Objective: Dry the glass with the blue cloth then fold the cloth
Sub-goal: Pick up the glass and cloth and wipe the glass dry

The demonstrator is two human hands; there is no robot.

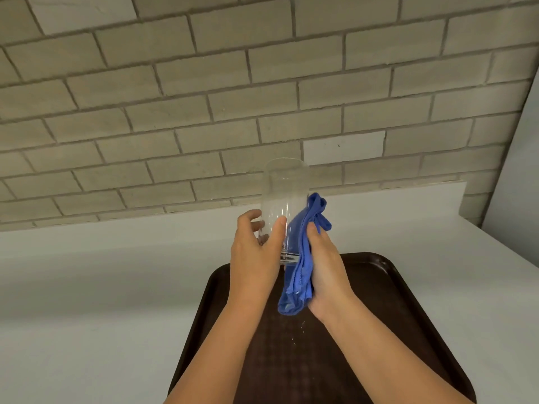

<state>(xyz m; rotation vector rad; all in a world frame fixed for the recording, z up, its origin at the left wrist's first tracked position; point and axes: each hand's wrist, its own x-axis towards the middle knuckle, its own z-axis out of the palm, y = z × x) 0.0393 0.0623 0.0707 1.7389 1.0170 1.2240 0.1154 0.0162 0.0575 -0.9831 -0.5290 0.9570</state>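
Tray [408, 301] sits on the desk [87, 287], wall [204, 97] behind; glass [284, 199] is held above the tray, cloth [303, 258] against its right side.

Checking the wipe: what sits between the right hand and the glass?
The bunched blue cloth, pressed by the right hand against the glass, per the head view.

Soft, even indoor light fills the scene, neither dim nor harsh, with no lamp in view. The pale grey brick wall [204, 83] is evenly lit and its mortar lines bend toward the edges, a wide-angle distortion. The white matte countertop [87, 287] carries faint, diffuse shadows only. The dark brown plastic tray [393, 301] shows a dull sheen along its far rim. The clear tall drinking glass [284, 205] catches thin bright streaks. Detail looks slightly soft throughout.
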